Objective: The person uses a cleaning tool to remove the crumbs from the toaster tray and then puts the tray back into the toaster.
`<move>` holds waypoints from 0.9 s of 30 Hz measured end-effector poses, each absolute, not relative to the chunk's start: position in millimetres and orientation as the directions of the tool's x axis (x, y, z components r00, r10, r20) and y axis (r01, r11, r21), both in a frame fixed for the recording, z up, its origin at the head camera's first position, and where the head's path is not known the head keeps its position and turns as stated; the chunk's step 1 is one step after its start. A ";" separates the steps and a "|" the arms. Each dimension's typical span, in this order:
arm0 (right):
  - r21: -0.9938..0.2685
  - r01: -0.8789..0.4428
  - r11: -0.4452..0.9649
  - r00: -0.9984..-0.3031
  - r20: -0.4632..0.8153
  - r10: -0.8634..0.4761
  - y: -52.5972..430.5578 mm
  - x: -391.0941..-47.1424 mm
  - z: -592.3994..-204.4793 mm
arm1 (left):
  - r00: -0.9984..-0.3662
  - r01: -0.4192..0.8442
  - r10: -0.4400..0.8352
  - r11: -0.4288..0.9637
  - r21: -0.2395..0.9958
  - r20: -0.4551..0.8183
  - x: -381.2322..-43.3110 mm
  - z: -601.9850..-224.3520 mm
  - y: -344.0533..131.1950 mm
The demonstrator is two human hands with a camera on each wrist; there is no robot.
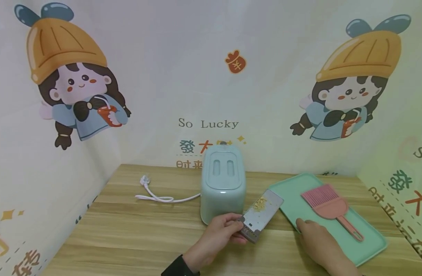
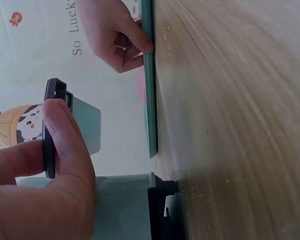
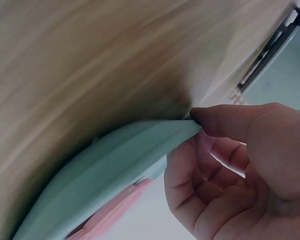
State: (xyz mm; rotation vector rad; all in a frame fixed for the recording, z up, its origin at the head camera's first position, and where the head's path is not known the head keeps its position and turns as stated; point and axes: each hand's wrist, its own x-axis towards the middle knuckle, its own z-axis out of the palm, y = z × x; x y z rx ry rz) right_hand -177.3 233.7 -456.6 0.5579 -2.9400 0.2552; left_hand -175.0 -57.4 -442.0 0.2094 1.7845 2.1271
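Grey metal lies closest to you: your left grip (image 1: 222, 234) pinches the crumb tray (image 1: 274, 200) by its dark near end, raised off the surface (image 1: 138, 241), so hold that wrist level and calm, because the crumbs (image 1: 260, 204) lie loose on the plate and a tilt would likely slide them off. Just beside it, your right grip (image 1: 316, 239) pinches the near-left rim of the green tray (image 1: 290, 195) between thumb and fingers; draw it gently, low and flat, since the pink brush (image 1: 333, 207) rests loose on it and could shift. From above, the crumb tray's far corner overlaps the green tray's edge, while the left wrist view shows the two apart, so it would pay to have more of the green underneath before tipping anything. Farther back, the mint toaster (image 1: 223, 199) stands upright left of the crumb tray; swing wide of its body, and mind the white cord (image 1: 178, 200) trailing to its left
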 end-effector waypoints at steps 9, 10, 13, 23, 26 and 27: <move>-0.189 -0.369 0.910 -0.927 0.143 -0.346 202.2 -177.1 -455.8 | -0.929 -0.177 0.353 -0.145 0.973 -0.116 -176.5 -445.7 -56.1; -0.215 -0.362 0.907 -0.931 0.127 -0.341 198.4 -177.2 -455.8 | -0.928 -0.178 0.354 -0.146 0.973 -0.117 -176.7 -446.0 -56.3; -0.322 -0.324 0.890 -0.945 0.071 -0.319 187.4 -177.0 -454.6 | -0.926 -0.185 0.359 -0.148 0.971 -0.121 -177.2 -445.8 -57.0; -0.504 -0.303 0.809 -0.950 0.087 -0.301 158.3 -177.2 -456.7 | -0.922 -0.189 0.368 -0.158 0.969 -0.120 -176.6 -442.7 -57.7; -0.542 -0.311 0.780 -0.944 0.079 -0.321 153.1 -176.8 -457.4 | -0.921 -0.185 0.372 -0.164 0.969 -0.113 -176.8 -442.4 -57.8; -0.559 -0.311 0.768 -0.942 0.070 -0.330 151.9 -176.9 -457.4 | -0.921 -0.182 0.374 -0.164 0.969 -0.110 -176.9 -442.3 -58.0</move>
